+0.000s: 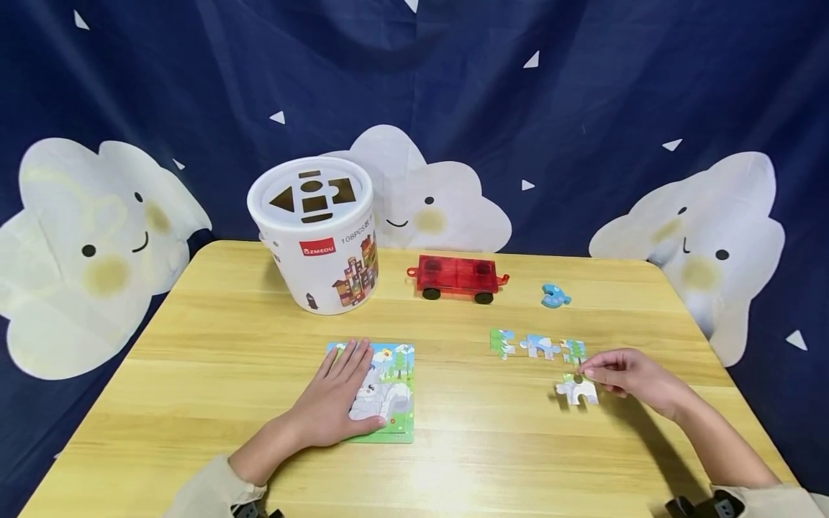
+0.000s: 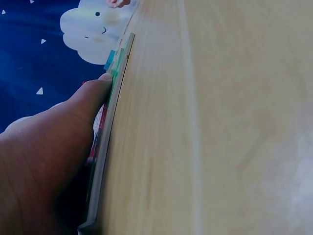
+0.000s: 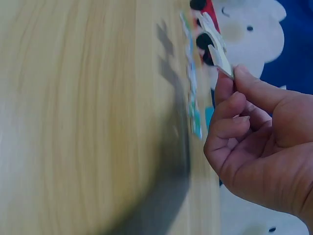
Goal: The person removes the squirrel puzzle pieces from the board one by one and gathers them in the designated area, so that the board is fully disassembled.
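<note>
My left hand rests with spread, straight fingers on a jigsaw puzzle board showing a pale animal on a green and blue scene. The palm and fingers hide the board's left part; in the left wrist view the thumb lies along its edge. My right hand pinches a white and green puzzle piece between thumb and index finger. The right wrist view shows that piece held above the table. Just beyond it, three puzzle pieces with green and blue print lie in a row.
A white block bucket with shaped holes in its lid stands at the back left. A red toy wagon and a small blue fish-shaped piece lie toward the back. Behind the wooden table hangs a blue cloud-patterned curtain.
</note>
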Action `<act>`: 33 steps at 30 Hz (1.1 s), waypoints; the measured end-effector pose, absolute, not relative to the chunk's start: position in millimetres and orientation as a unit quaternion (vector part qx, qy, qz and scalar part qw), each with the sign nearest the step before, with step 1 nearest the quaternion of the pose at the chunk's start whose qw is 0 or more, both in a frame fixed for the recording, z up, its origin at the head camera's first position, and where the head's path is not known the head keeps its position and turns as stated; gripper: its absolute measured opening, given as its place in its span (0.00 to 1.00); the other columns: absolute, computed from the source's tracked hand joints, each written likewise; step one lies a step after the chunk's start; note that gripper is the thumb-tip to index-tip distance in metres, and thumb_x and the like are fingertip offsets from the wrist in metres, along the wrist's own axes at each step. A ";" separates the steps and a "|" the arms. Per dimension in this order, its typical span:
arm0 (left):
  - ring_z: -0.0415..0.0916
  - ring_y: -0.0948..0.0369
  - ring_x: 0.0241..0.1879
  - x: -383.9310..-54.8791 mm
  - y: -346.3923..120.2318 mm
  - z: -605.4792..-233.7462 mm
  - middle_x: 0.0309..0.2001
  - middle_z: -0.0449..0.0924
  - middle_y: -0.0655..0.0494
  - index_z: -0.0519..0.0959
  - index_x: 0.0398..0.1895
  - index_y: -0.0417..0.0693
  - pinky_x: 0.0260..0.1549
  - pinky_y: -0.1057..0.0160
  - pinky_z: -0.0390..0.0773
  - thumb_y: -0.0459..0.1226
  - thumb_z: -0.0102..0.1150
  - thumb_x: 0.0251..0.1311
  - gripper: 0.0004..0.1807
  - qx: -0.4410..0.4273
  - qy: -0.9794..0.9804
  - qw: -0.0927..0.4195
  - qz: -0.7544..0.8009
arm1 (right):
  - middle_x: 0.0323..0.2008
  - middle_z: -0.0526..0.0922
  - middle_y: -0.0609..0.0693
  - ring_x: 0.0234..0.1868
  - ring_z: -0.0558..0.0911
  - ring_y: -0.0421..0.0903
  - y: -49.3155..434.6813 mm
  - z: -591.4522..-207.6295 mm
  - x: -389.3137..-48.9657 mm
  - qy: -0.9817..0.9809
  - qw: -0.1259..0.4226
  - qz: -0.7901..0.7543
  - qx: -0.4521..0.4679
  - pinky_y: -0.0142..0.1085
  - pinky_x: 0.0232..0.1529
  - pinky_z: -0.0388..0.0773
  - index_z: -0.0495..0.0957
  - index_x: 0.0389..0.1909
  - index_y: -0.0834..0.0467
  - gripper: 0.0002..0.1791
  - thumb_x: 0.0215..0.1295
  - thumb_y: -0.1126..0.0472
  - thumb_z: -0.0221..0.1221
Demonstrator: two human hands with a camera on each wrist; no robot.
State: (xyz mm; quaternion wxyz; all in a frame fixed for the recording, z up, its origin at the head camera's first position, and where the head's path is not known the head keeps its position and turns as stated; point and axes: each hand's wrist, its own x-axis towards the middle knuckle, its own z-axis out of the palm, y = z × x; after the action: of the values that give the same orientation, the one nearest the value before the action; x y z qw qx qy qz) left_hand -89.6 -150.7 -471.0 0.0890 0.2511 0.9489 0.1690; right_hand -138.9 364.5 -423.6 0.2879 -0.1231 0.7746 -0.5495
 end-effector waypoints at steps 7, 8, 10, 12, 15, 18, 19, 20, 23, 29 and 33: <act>0.35 0.46 0.81 -88.5 -150.6 -470.4 0.82 0.39 0.43 0.47 0.81 0.36 0.76 0.41 0.35 0.70 0.55 0.61 0.61 0.254 0.948 0.075 0.175 | 0.19 0.63 0.41 0.19 0.59 0.45 379.0 -429.3 -138.0 0.807 0.279 -0.513 -0.088 0.41 0.21 0.58 0.79 0.52 0.75 0.17 0.78 0.63 0.54; 0.35 0.46 0.81 -88.4 -150.5 -470.6 0.82 0.39 0.43 0.47 0.81 0.35 0.76 0.41 0.36 0.69 0.56 0.61 0.61 0.256 0.948 0.071 0.176 | 0.19 0.63 0.41 0.19 0.60 0.43 379.3 -429.9 -137.6 0.813 0.276 -0.506 -0.083 0.40 0.21 0.60 0.79 0.52 0.75 0.17 0.78 0.63 0.54; 0.36 0.45 0.81 -87.9 -150.3 -471.0 0.82 0.40 0.42 0.48 0.81 0.35 0.76 0.41 0.36 0.69 0.56 0.61 0.61 0.258 0.947 0.065 0.178 | 0.20 0.64 0.41 0.20 0.62 0.40 379.2 -430.9 -136.6 0.826 0.267 -0.492 -0.068 0.37 0.21 0.63 0.80 0.52 0.74 0.18 0.77 0.61 0.55; 0.37 0.44 0.81 -87.8 -150.1 -471.6 0.82 0.41 0.41 0.48 0.80 0.34 0.76 0.40 0.37 0.69 0.56 0.61 0.61 0.259 0.947 0.062 0.182 | 0.21 0.66 0.42 0.22 0.65 0.40 378.5 -432.0 -135.2 0.841 0.253 -0.475 -0.062 0.35 0.23 0.66 0.81 0.52 0.73 0.18 0.77 0.61 0.56; 0.37 0.45 0.81 -88.0 -149.8 -472.2 0.82 0.40 0.42 0.48 0.81 0.34 0.76 0.40 0.36 0.69 0.55 0.62 0.61 0.260 0.946 0.065 0.181 | 0.23 0.70 0.43 0.24 0.69 0.40 376.4 -432.7 -132.7 0.861 0.230 -0.450 -0.048 0.34 0.25 0.70 0.82 0.50 0.71 0.17 0.76 0.59 0.57; 0.35 0.46 0.81 -88.8 -149.4 -472.5 0.82 0.39 0.43 0.47 0.81 0.35 0.76 0.40 0.36 0.70 0.54 0.62 0.61 0.258 0.947 0.074 0.178 | 0.27 0.74 0.45 0.27 0.71 0.41 374.4 -432.4 -130.7 0.875 0.209 -0.434 -0.042 0.34 0.27 0.73 0.83 0.49 0.71 0.16 0.75 0.60 0.58; 0.35 0.46 0.81 -89.0 -149.2 -472.2 0.82 0.38 0.43 0.47 0.81 0.36 0.76 0.40 0.36 0.70 0.53 0.62 0.61 0.257 0.947 0.076 0.179 | 0.28 0.76 0.45 0.27 0.72 0.41 373.8 -432.2 -130.2 0.878 0.203 -0.431 -0.039 0.34 0.28 0.74 0.83 0.49 0.70 0.15 0.75 0.60 0.58; 0.34 0.46 0.81 -89.3 -149.2 -472.2 0.82 0.38 0.43 0.46 0.81 0.36 0.76 0.40 0.35 0.70 0.53 0.62 0.61 0.256 0.947 0.079 0.179 | 0.28 0.76 0.46 0.28 0.72 0.41 373.4 -432.0 -129.9 0.881 0.198 -0.428 -0.038 0.33 0.28 0.74 0.83 0.48 0.70 0.15 0.75 0.61 0.59; 0.34 0.46 0.81 -89.8 -149.3 -472.4 0.82 0.38 0.43 0.46 0.81 0.36 0.76 0.40 0.35 0.70 0.53 0.62 0.61 0.255 0.946 0.081 0.184 | 0.30 0.78 0.46 0.29 0.72 0.40 372.5 -431.4 -129.1 0.887 0.188 -0.421 -0.034 0.33 0.29 0.74 0.83 0.48 0.70 0.15 0.74 0.61 0.59; 0.35 0.45 0.81 -89.4 -151.3 -472.1 0.82 0.39 0.42 0.47 0.81 0.35 0.76 0.40 0.35 0.69 0.55 0.62 0.60 0.259 0.943 0.075 0.196 | 0.35 0.83 0.47 0.30 0.72 0.40 372.0 -431.7 -127.6 0.889 0.182 -0.419 -0.029 0.33 0.29 0.71 0.84 0.48 0.69 0.15 0.73 0.59 0.61; 0.35 0.45 0.81 -89.5 -152.6 -472.2 0.82 0.40 0.42 0.48 0.81 0.35 0.75 0.39 0.35 0.68 0.56 0.62 0.60 0.262 0.941 0.072 0.203 | 0.36 0.84 0.48 0.30 0.72 0.41 371.1 -431.7 -127.0 0.890 0.176 -0.420 -0.022 0.33 0.28 0.71 0.84 0.48 0.69 0.15 0.73 0.60 0.61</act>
State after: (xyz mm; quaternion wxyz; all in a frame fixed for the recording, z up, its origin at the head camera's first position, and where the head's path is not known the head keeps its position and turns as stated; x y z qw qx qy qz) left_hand -89.5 -152.6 -472.2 0.0720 0.2618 0.9407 0.2033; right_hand -127.0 371.1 -431.7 0.1762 -0.0222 0.8901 -0.4196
